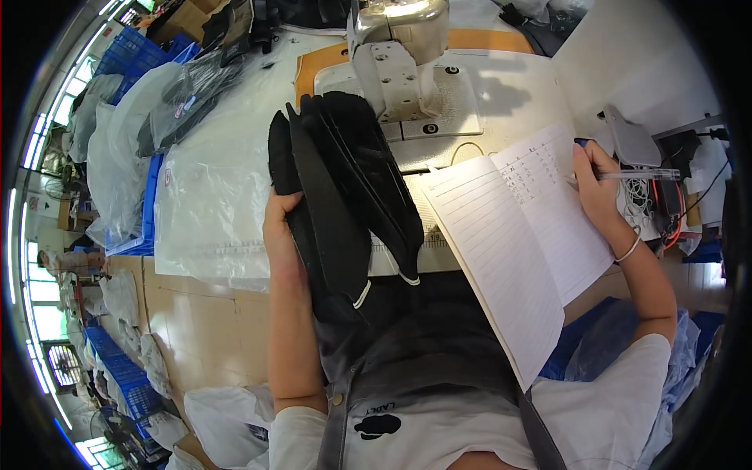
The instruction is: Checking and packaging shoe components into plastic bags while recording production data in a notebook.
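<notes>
A bundle of black fabric pieces (329, 204), several layers deep with white edging at the lower tips, is gripped at its left side by my left hand (278, 223). Most of those fingers are hidden behind the cloth. To the right, an open lined notebook (501, 258) lies tilted across the table's front edge, with handwriting on its right page. At that page's outer edge, my right hand (599, 184) is closed around a clear pen (646, 174), whose shaft sticks out to the right. The sewing machine head (395, 63) stands just beyond the fabric.
Clear plastic sheeting (211, 211) covers the table's left side, beside a blue crate (149, 211) with bagged items. Right of the notebook are a grey pedal-like piece (630, 141) and coiled cables (638, 200). White bags (227, 415) lie on the floor at lower left.
</notes>
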{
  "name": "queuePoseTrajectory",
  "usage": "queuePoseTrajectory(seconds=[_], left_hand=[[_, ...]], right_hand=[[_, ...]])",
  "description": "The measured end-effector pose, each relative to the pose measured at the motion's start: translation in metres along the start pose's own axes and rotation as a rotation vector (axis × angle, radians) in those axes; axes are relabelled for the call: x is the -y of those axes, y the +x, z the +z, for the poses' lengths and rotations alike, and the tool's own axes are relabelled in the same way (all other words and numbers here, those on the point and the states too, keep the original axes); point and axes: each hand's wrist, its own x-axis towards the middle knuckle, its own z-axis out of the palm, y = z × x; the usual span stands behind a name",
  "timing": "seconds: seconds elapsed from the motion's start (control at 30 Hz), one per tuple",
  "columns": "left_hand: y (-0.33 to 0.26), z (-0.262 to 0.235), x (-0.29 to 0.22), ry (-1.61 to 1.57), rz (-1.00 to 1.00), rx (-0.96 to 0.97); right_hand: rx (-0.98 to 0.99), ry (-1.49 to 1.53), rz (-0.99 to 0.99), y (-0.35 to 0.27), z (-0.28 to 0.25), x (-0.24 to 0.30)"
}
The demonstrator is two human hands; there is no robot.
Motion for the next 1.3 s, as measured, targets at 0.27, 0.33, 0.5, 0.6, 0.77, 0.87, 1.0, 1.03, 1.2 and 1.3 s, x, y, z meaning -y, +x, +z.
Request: queuePoseTrajectory(seconds=[0.27,0.33,0.5,0.6,0.77,0.87,1.0,1.03,1.2,1.3], left_hand=[[-0.003,-0.001,-0.005,-0.088,-0.003,-0.034],[-0.002,0.003,-0.009,0.003,0.011,-0.091],[0.011,-0.024,-0.009,0.024,-0.035,-0.049],[0.016,-0.038,0.0,-0.029,-0.029,-0.05],[-0.011,0.014,-0.006,-0.095,-0.094,0.185],[-0.014,0.022,-0.004,-0.075,-0.053,0.146],[-0.011,0.019,-0.003,-0.048,-0.048,0.164],[-0.011,0.019,-0.002,-0.046,-0.049,0.16],[-0.012,0.023,-0.004,-0.033,-0.04,0.121],[-0.012,0.023,-0.004,-0.045,-0.045,0.148]], right_hand=[[0.015,0.065,0.108,0.001,0.009,0.001],[-0.026,0.079,0.102,0.003,0.006,-0.003],[-0.029,0.048,0.088,0.006,0.0,0.002],[-0.066,-0.051,0.129,0.006,0.009,0.003],[-0.022,0.052,0.099,0.005,0.008,0.0],[0.027,0.096,0.113,0.005,0.003,0.002],[0.049,0.033,0.093,0.006,0.004,0.001],[0.051,0.033,0.096,0.006,0.004,0.001],[0.061,-0.01,0.083,0.009,0.005,0.003],[0.064,-0.017,0.064,0.01,0.006,0.003]])
